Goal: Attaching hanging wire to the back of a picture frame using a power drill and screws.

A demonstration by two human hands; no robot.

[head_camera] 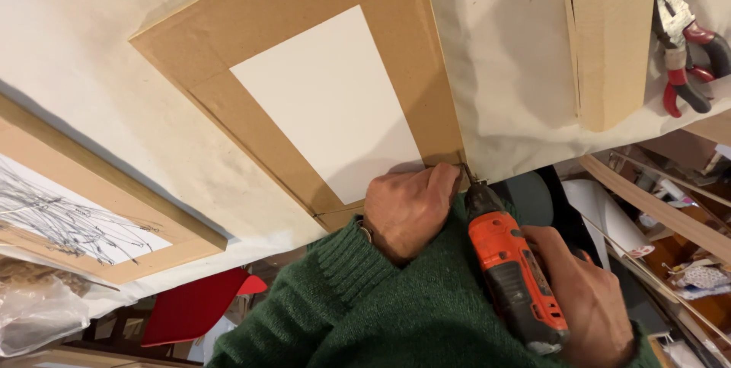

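Note:
A brown wooden picture frame (pixel 259 128) with a white panel in its middle lies face down on a cloth-covered table. My left hand (pixel 407 208), in a green sleeve, presses on the frame's near corner. My right hand (pixel 582 296) grips an orange and black cordless drill (pixel 514 273). The drill's bit touches the outer edge of that same corner, right beside my left fingers.
A second wooden frame (pixel 99 223) holding a line drawing lies at the left. A wooden piece (pixel 609 33) rests at the upper right beside red-handled pliers (pixel 685 56). The white cloth (pixel 502 56) covers the table. Below the table edge are a red object (pixel 194 307) and cluttered wooden strips.

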